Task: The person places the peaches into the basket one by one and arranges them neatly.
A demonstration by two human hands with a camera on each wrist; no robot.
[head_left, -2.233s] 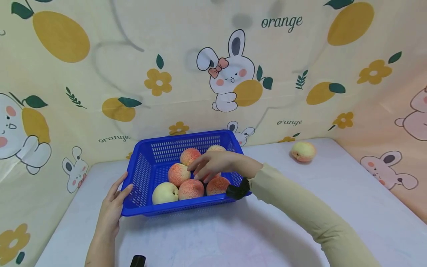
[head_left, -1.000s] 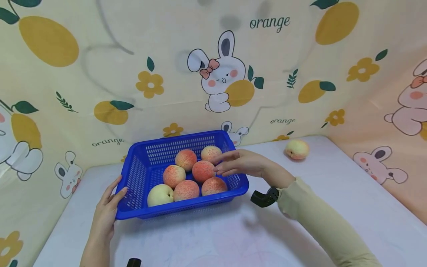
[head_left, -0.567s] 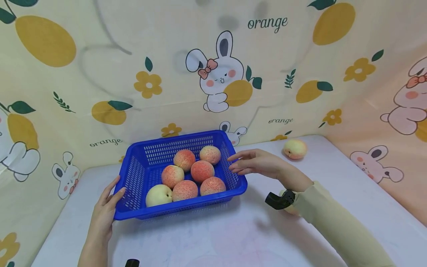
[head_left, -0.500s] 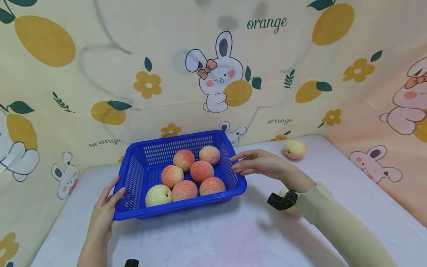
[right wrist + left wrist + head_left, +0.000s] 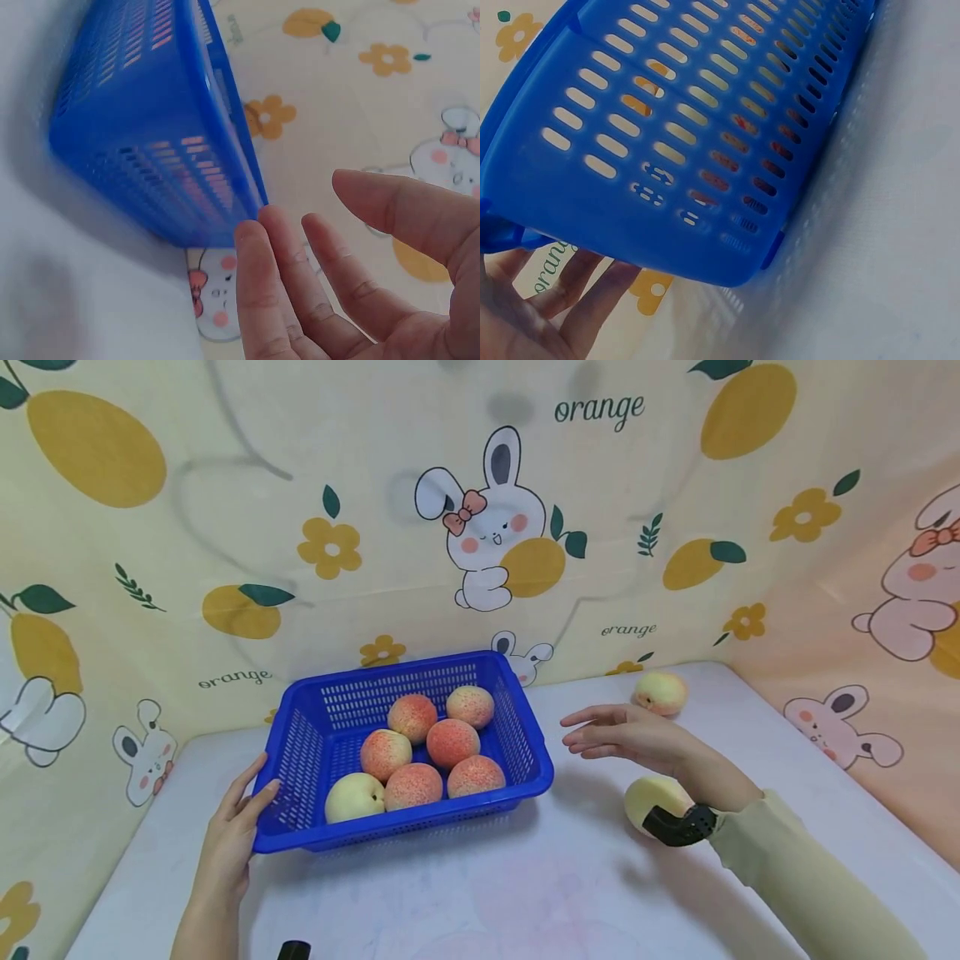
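One blue basket (image 5: 420, 820) is at the back of the white surface (image 5: 465, 885), near the printed cloth (image 5: 360, 460); whether its whole base touches down, I cannot tell. It holds seven peaches (image 5: 453, 742): two at the far side, two in the middle, three along the near side. Six have red speckling, and one pale peach (image 5: 354, 798) sits in the near left corner. Two more are outside the basket, to its right, making nine in all: a far peach (image 5: 662, 693) by the surface's back edge, and a near peach (image 5: 651, 800), partly covered by a black camera (image 5: 682, 827) on the wrist.

Both hands show. The left hand (image 5: 228, 839) grips the basket's left edge between thumb and fingers. The right hand (image 5: 637, 735) is in the air just beside the basket's right end, between the basket and the two loose peaches, its fingers loosely extended, thumb apart from them, holding nothing. One green sleeve (image 5: 810, 877) covers the right forearm. On the cloth, the head view shows the word "orange" three times.
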